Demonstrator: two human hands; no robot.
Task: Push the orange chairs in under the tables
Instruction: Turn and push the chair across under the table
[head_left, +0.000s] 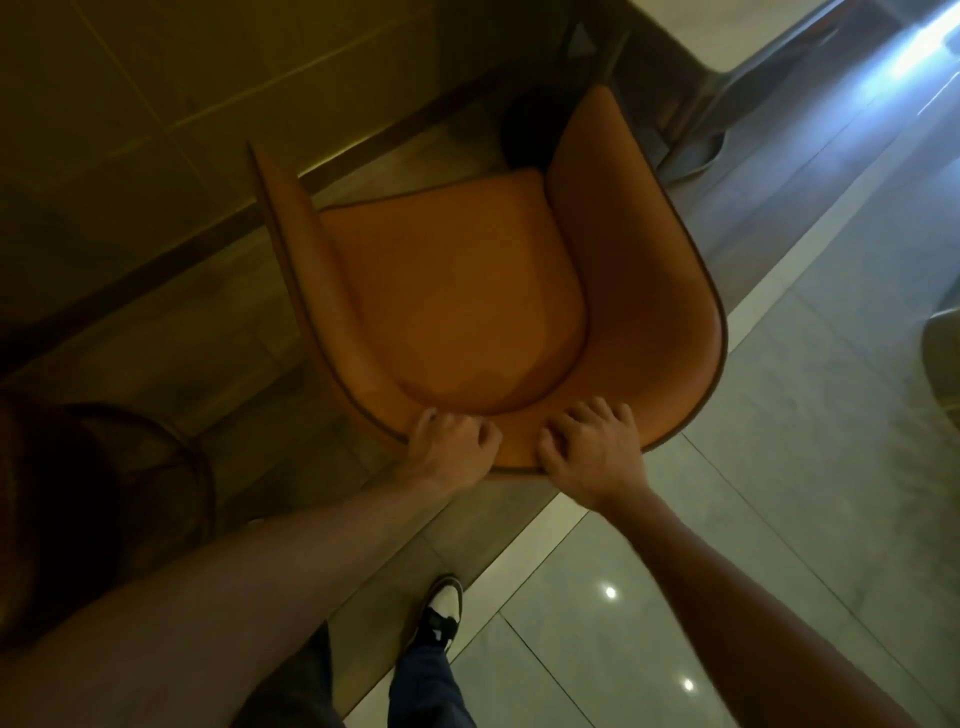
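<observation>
Chair: orange chair (457, 306), curved shell back and seat pad, seen from above; open front faces the upper part of the view, toward the table.
Position: on the brown wood-look floor strip, right side of the shell over the pale tile border.
Left hand (451, 451): fingers curled over the top rim of the backrest, gripping it.
Right hand (592, 452): just beside the left, also clamped on the backrest rim.
Table (727, 31): pale top at upper right; dark leg (691, 130) close to the chair's right arm.
Left side: tiled wall (130, 104) near the left arm, narrow gap.
Rear: glossy tile floor (779, 493) open behind; person's shoe (441, 613) there.
Lower left: dark round object, unidentifiable.
</observation>
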